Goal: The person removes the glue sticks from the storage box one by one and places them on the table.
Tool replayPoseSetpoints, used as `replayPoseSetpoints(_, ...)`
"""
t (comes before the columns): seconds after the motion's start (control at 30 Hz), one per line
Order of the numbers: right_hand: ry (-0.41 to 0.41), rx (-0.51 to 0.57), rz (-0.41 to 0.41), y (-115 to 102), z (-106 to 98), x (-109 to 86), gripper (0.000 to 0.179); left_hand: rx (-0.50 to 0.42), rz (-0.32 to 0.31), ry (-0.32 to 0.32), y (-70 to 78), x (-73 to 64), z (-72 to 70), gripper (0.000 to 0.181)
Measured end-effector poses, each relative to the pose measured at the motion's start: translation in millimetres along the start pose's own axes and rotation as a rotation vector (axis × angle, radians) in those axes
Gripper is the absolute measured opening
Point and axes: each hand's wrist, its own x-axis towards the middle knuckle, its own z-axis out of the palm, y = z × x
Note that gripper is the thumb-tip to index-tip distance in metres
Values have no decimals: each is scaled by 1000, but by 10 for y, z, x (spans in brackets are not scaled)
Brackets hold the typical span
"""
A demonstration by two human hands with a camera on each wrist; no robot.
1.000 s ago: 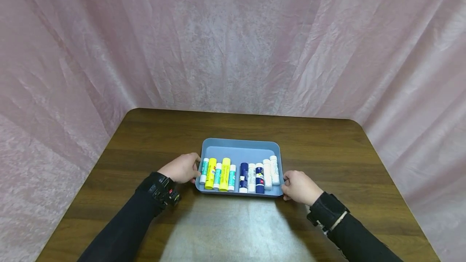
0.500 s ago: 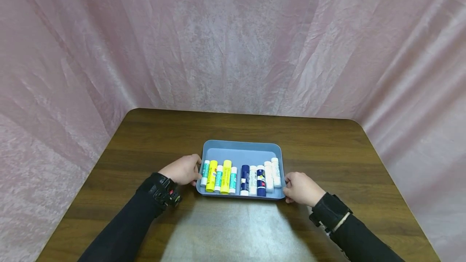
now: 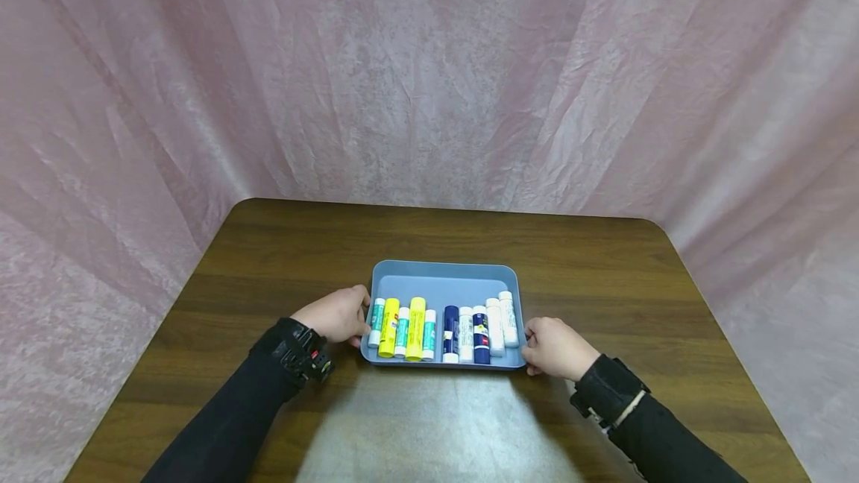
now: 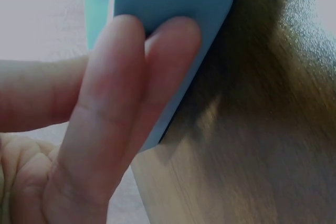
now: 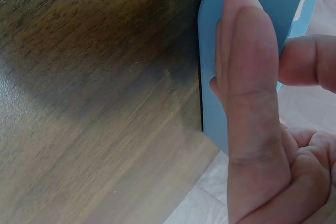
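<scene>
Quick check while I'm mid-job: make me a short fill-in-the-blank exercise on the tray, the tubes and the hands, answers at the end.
1. The left hand and the right hand grip ____ ends of the blue tray.
2. The tray holds exactly ____ yellow tubes.
3. The tube nearest the right hand is mostly ____ in colour.
4. Left of the wide gap in the row lie ____ tubes in all.

Missing words: opposite; two; white; five.

Free strip inside tray (image 3: 439, 289) along far wall; slim gap between left tubes (image 3: 402, 332) and right tubes (image 3: 481, 334). Short sides partly blocked: left fingers (image 4: 112, 82), right fingers (image 5: 254, 61).
</scene>
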Motion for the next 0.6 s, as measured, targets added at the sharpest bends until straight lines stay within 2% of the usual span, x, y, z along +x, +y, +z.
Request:
replayPoseSetpoints(0.33,-5,-2,24,-6,4,-14,11,6,2,-3,-11,0,-2,47)
replayPoseSetpoints(0.6,44,-49,-1,27,44,4,5,-7,3,12,-42,15,8,49)
